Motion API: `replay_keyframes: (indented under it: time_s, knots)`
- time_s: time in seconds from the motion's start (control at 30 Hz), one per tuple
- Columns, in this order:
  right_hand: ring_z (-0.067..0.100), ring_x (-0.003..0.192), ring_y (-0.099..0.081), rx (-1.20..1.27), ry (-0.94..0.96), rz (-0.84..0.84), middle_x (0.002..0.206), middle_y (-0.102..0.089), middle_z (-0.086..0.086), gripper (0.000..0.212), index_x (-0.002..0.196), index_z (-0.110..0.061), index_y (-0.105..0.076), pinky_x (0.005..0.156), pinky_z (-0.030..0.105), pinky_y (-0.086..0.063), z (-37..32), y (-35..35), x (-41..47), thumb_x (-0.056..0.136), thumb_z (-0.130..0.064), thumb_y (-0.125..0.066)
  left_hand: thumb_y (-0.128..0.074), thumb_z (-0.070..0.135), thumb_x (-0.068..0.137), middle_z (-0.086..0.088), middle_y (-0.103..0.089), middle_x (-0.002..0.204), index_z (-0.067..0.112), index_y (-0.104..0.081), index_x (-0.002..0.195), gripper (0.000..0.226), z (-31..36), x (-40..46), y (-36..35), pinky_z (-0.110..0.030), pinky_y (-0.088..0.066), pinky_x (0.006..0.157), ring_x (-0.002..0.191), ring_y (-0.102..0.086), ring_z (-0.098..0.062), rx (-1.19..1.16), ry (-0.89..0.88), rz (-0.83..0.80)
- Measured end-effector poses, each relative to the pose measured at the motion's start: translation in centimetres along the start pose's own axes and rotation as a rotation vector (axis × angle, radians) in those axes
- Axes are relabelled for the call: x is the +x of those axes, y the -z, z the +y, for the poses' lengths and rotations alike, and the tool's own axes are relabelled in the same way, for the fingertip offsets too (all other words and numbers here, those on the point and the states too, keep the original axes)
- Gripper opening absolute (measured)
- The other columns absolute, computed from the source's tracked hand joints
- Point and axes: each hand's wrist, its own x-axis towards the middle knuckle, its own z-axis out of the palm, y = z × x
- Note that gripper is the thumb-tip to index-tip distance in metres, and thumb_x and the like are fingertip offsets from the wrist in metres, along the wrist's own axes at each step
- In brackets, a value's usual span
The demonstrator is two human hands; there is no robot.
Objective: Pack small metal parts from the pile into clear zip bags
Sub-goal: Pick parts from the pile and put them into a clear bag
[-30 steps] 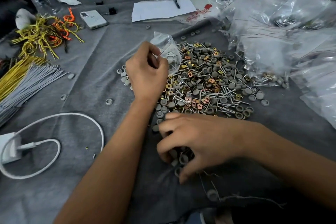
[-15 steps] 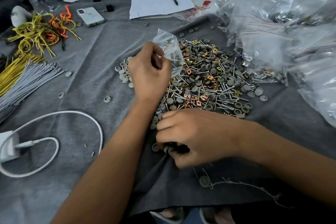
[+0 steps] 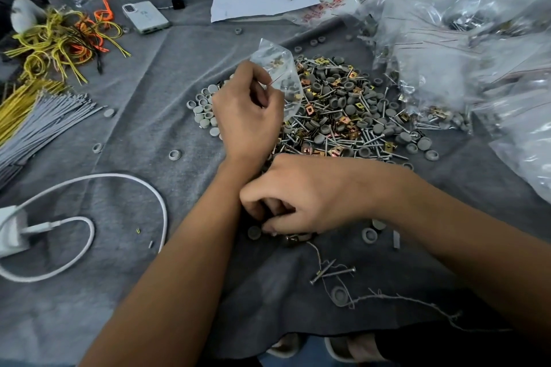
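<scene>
Your left hand (image 3: pixel 247 116) is raised over the left fringe of the pile (image 3: pixel 337 110), thumb and fingers pinched on the mouth edge of a small clear zip bag (image 3: pixel 278 74). The bag stands roughly upright, its long axis leaning up and toward the far edge of the desk, with a few caps and brass clips showing through it. Your left forearm runs in from the near edge, and your right forearm comes in from the right side.

Your right hand (image 3: pixel 307 197) lies palm down at the near end of the pile, fingers curled and closed around some small parts; what exactly they grip is hidden under the hand. The wrist of the left arm touches or nearly touches its knuckles.

The pile sits mid-desk on a grey cloth (image 3: pixel 155 116): grey caps, screws lying in every direction, brass square clips. Loose caps are scattered around it, and two screws (image 3: pixel 332 274) lie crossed near the near edge beside a frayed thread (image 3: pixel 396 298).

Toward the right edge, a heap of clear zip bags (image 3: pixel 465 48) crowds right up against the pile. Toward the left edge lie a white charger cable (image 3: pixel 125 185), a bundle of grey ties (image 3: pixel 44 125), and yellow and orange wires (image 3: pixel 59 39). Near the far edge are a phone (image 3: pixel 146 17) and a white sheet of paper (image 3: pixel 259 1) with a pen on it.
</scene>
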Motion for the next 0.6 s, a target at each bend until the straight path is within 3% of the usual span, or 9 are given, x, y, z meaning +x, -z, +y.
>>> replay_keyframes:
  time_s: [0.13,0.27,0.43,0.5,0.6]
  knots:
    - [0.006,0.066,-0.055,-0.072,-0.020,-0.050,0.068,-0.058,-0.009,0.030,0.086,-0.018,-0.059,0.060,0.027,-0.045,-0.3,-0.2,0.0,0.076,-0.025,-0.086,-0.062,0.011,0.076,0.006,-0.053,0.052,0.018,-0.060,0.079,0.008,0.1,0.0,0.0,-0.038,-0.049,0.056,0.049,-0.051,-0.015,0.001,0.012,0.002]
    - [0.010,0.062,-0.055,-0.058,-0.041,0.005,0.064,-0.058,-0.007,0.017,0.086,-0.013,-0.063,0.061,0.034,-0.046,0.2,0.0,-0.2,0.080,-0.009,-0.078,-0.063,0.009,0.076,0.005,-0.054,0.052,0.016,-0.061,0.080,0.008,0.1,0.0,0.0,-0.039,-0.050,0.058,0.049,-0.052,-0.015,0.002,0.004,0.001]
    - [0.015,0.067,-0.057,-0.195,-0.071,0.101,0.067,-0.061,-0.004,0.006,0.088,-0.015,-0.066,0.069,0.035,-0.047,1.1,0.8,-0.4,0.089,-0.016,-0.071,-0.064,0.007,0.077,0.005,-0.055,0.053,0.015,-0.061,0.080,0.008,0.1,0.0,0.1,-0.037,-0.050,0.059,0.050,-0.051,-0.013,0.002,-0.007,-0.009]
    - [0.013,0.066,-0.057,-0.189,-0.091,0.107,0.066,-0.063,-0.004,0.008,0.089,-0.016,-0.068,0.070,0.034,-0.048,1.2,1.1,-0.4,0.091,-0.021,-0.074,-0.064,0.006,0.077,0.005,-0.054,0.053,0.013,-0.062,0.080,0.008,0.1,0.0,0.0,-0.036,-0.049,0.058,0.050,-0.050,-0.013,-0.001,-0.008,-0.006]
    - [0.010,0.058,-0.058,-0.089,-0.100,0.118,0.060,-0.062,-0.007,0.022,0.091,-0.019,-0.067,0.060,0.022,-0.045,1.1,1.8,-0.9,0.083,-0.030,-0.085,-0.065,0.005,0.077,0.004,-0.053,0.053,0.011,-0.062,0.080,0.007,0.1,0.0,0.0,-0.035,-0.048,0.056,0.049,-0.049,-0.012,-0.007,-0.001,-0.005]
